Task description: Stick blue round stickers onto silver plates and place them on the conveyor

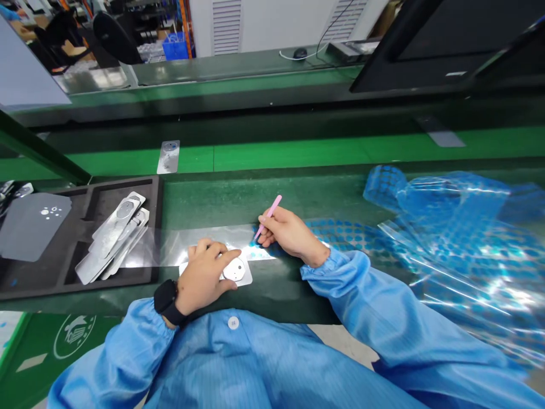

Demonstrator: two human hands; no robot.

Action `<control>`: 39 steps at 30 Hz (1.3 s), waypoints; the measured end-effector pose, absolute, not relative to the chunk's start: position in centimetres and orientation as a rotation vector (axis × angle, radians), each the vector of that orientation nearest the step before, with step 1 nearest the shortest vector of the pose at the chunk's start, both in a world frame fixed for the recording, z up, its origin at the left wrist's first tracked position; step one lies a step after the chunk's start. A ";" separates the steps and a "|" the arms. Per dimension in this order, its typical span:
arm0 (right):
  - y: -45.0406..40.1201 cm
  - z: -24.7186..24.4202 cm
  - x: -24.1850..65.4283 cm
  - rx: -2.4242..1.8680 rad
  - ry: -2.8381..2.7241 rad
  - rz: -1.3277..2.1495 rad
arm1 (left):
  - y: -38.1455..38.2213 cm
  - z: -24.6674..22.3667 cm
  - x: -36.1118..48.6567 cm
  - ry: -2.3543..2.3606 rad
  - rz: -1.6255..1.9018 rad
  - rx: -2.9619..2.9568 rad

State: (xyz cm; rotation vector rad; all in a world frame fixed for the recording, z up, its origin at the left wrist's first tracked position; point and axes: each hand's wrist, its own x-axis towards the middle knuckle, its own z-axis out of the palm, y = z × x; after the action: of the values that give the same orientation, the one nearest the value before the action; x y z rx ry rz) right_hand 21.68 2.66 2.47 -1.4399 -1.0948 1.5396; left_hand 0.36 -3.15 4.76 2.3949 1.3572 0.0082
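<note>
**Seated view, looking forward and down at the desk (213, 199), a green-topped bench.** My left hand (204, 278) lies near the front edge, a smartwatch (167, 301) on its wrist. Its fingers (208, 253) are spread across a white metal plate (236, 271) with a round centre disc, and its thumb (227, 262) crosses the plate's upper face; I cannot tell whether they grip the plate or only press it flat. My right hand (289, 236) sits just beyond, its fingers (268, 233) closed narrowly around slim pink tweezers (269, 217). The tweezer tips point down to the blue dots at the plate's far side, and the contact itself is too small to tell.

A clear film sheet with blue dots (349, 236) runs from there toward the right edge of the desk, where more of the film (451, 238) lies heaped. A clear strip (191, 244) lies behind my left hand. At the left edge, a black foam tray (155, 227) holds a stack of metal plates (113, 238) and a grey perforated panel (32, 227). One further metal plate (169, 156) lies on the green surface beyond.
</note>
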 end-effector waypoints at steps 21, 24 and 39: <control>2.8 2.4 21.7 -1.445 -1.074 1.534 | -2.2 5.6 0.7 1.882 -0.247 2.318; 2.8 2.4 21.8 -1.441 -1.085 1.538 | -2.0 5.0 0.5 1.980 -0.198 2.295; 2.1 3.0 20.5 -1.337 -1.311 1.539 | -1.8 2.9 -1.3 1.641 0.304 2.299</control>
State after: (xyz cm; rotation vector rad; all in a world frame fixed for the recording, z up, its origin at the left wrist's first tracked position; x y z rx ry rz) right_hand 20.53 2.06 2.98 -1.3366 -1.3111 1.5394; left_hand -1.33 -1.83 2.95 2.2988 1.6410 0.3039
